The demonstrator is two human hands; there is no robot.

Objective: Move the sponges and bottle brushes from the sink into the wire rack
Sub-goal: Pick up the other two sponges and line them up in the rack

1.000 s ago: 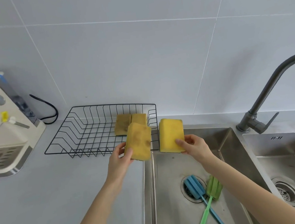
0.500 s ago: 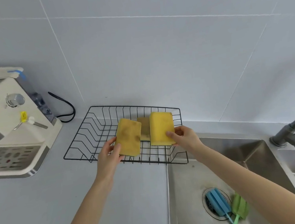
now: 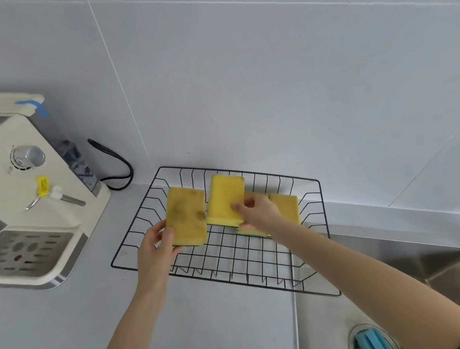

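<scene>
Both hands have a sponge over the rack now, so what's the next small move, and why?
Probably lower both and let go: the left hand and right hand each hold a sponge above the wire rack, with bare grid beneath the stained sponge.

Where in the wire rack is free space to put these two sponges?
Free: the wire rack's near grid and its left end beside the stained sponge. Crowded: the back right corner, where sponges lie behind the right hand and its sponge.
</scene>
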